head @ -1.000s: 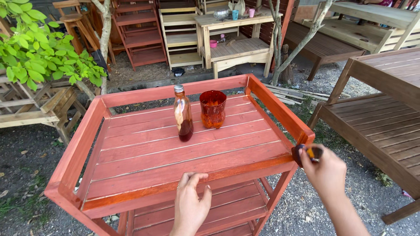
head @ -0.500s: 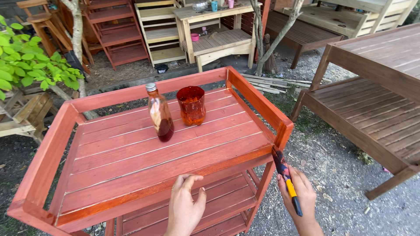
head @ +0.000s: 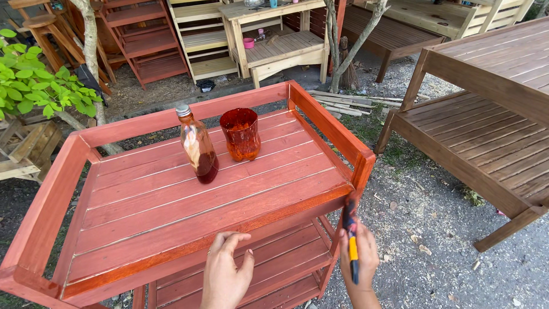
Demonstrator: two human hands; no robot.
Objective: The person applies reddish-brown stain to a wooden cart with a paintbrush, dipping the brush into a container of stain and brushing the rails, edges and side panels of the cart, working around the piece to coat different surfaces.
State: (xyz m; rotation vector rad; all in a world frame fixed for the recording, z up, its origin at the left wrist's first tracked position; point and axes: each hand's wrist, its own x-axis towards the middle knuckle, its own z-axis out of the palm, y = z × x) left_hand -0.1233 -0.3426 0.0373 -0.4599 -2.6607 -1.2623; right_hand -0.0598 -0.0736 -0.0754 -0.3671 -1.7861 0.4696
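A red-stained wooden cart [head: 189, 197] with a slatted top and raised rails stands in front of me. On its top stand a glass bottle [head: 197, 145] with dark red liquid and a cut plastic cup [head: 241, 134] stained red. My left hand [head: 226, 273] rests on the cart's front edge, fingers spread, holding nothing. My right hand [head: 360, 260] grips a paintbrush [head: 351, 240] with a yellow and dark handle, held upright with its bristles against the front right corner post.
A dark brown wooden table [head: 486, 114] with a lower shelf stands to the right on gravel. Behind are unfinished shelves [head: 200, 40], a bench [head: 286, 48], red racks [head: 137, 40], thin tree trunks and loose slats. A leafy branch [head: 40, 86] hangs at left.
My right hand dropped from the cart's right rail to the front right post, turning the brush upright. The view shifted closer to the cart. My left hand stayed on the front edge.
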